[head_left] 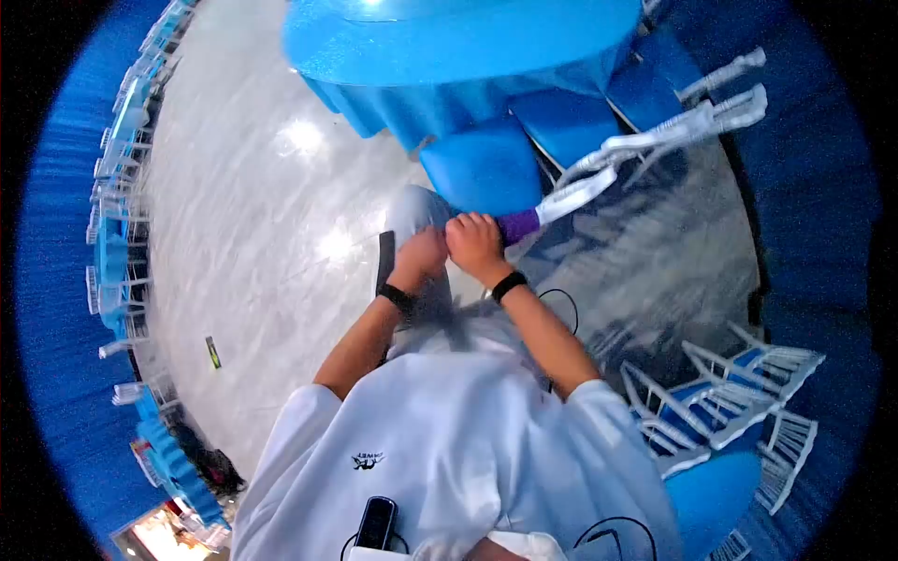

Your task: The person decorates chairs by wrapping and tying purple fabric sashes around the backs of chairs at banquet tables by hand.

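Observation:
My left hand (pixel 423 256) and my right hand (pixel 475 245) are close together in front of my legs, fingers curled in. A purple cloth band (pixel 519 226) runs from my right hand to the white chair back (pixel 580 194), where it appears wrapped around the near end. My right fingers look closed on this cloth. Whatever my left fingers hold is hidden by blur and by the hand itself. The chair's blue seat (pixel 486 166) lies just beyond my hands. Each wrist has a black band.
A round table with a light blue cloth (pixel 458 47) stands ahead, with more blue-seated chairs (pixel 566 122) along it. White chairs (pixel 739 393) stand behind me on the right. Rows of tables and chairs (pixel 117 224) line the left. A small green-and-black strip (pixel 212 352) lies on the floor.

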The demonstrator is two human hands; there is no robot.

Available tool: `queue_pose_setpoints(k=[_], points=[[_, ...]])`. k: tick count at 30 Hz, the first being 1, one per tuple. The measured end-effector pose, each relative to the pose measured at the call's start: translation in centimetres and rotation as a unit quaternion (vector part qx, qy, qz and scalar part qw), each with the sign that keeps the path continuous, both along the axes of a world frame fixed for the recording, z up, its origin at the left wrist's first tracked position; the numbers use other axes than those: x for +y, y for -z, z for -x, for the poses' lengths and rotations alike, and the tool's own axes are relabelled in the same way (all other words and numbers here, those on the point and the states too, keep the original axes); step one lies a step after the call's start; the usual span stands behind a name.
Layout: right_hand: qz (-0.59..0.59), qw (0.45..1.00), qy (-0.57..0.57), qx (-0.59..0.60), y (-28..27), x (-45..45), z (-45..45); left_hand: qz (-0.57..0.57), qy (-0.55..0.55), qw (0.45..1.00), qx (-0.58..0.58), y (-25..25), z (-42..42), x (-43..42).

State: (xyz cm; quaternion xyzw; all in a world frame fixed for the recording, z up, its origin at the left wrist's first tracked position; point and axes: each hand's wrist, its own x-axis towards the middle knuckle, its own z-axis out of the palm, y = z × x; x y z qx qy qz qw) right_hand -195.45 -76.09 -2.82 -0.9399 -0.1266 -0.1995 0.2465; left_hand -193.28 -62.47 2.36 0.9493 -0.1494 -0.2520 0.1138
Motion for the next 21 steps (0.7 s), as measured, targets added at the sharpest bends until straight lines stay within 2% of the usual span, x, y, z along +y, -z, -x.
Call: queue_pose_setpoints(k=[1, 2, 3, 5, 7, 8, 9, 10, 11, 14, 15, 17, 18, 20, 21], points=[[-0.002, 0.999, -0.048, 0.024, -0.4, -0.7, 0.1, -0.015, 0.046, 0.999, 0.016, 0.4, -0.6, 0.3], [-0.006, 0.998, -0.06, 0.004, -0.9, -1.9, 0.4, -0.011, 0.14, 0.989, -0.044, 3.5, -0.8, 1.4], [-0.007, 0.999, -0.046, 0.002, -1.0, -2.9, 0.8, 0.025, 0.029, 0.995, -0.091, 1.9, 1.0, 0.1], [0.023, 0.996, -0.066, -0.048, -1.3, -5.2, 1.0, 0.007, 0.067, 0.98, -0.187, 0.1, 2.9, -2.5], [0.057, 0.996, -0.046, -0.061, -1.1, -8.3, 0.4, 0.021, 0.077, 0.962, -0.26, 2.6, 3.7, -4.9], [0.083, 0.994, -0.021, -0.063, -0.7, -9.7, 0.6, 0.017, 0.105, 0.977, -0.183, 0.6, 3.3, -6.6], [0.025, 0.999, 0.02, 0.007, -0.8, -11.5, 0.5, 0.023, 0.133, 0.98, -0.148, 0.3, 2.7, -8.2], [-0.018, 0.997, 0.075, -0.021, -0.7, -13.2, 0.3, 0.036, 0.146, 0.98, -0.132, 0.9, 1.9, -9.4], [-0.027, 0.996, 0.082, 0.0, -0.2, -14.8, 0.0, 0.055, 0.156, 0.979, -0.117, 1.6, 1.4, -10.4], [-0.009, 0.991, 0.129, 0.018, 0.1, -14.5, -0.4, 0.12, 0.172, 0.975, -0.078, 4.6, -0.4, -10.2], [-0.014, 0.989, 0.145, 0.02, 0.0, -13.3, -0.3, 0.124, 0.188, 0.972, -0.074, 4.5, -0.7, -9.7], [-0.04, 0.989, 0.142, 0.015, 0.7, -10.3, 0.2, 0.171, 0.212, 0.946, -0.174, 3.9, 0.1, -7.2], [-0.027, 0.989, 0.146, 0.02, 0.3, -8.8, 0.6, 0.174, 0.221, 0.946, -0.164, 3.8, 0.6, -5.7], [-0.012, 0.988, 0.144, -0.045, -0.5, -6.0, 1.7, 0.145, 0.174, 0.957, -0.18, 3.7, 1.6, -2.2], [0.06, 0.991, 0.121, 0.023, -0.7, -4.9, 2.1, 0.128, 0.149, 0.962, -0.191, 3.7, 1.5, -0.7]])
